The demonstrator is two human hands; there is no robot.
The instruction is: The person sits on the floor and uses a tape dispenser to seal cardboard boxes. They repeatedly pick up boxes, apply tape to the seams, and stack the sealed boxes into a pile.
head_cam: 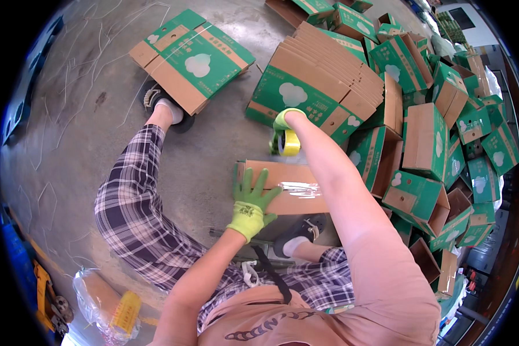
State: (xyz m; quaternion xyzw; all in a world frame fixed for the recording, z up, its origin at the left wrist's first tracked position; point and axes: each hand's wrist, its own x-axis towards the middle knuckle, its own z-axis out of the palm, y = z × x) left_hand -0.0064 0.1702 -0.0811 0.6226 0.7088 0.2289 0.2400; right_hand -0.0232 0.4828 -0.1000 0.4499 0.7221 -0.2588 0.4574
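A cardboard box point(300, 205) stands between my legs with its brown flap side up. A shiny strip of clear tape point(302, 188) runs along the middle seam. My left hand point(253, 203), in a green knitted glove, rests flat on the left part of this side with its fingers spread. Beyond the box's far edge, my right hand point(279, 128) grips a roll of yellow tape point(291, 143). Its fingers are partly hidden behind the roll and wrist. My right forearm covers the box's right end.
A fanned stack of flattened cartons point(294, 91) lies ahead. Another flat stack point(199, 60) sits by my left shoe point(184, 123). Many formed green boxes point(424, 142) are heaped at right. Loose straps point(97, 65) litter the floor. A plastic-wrapped bundle point(99, 298) lies at lower left.
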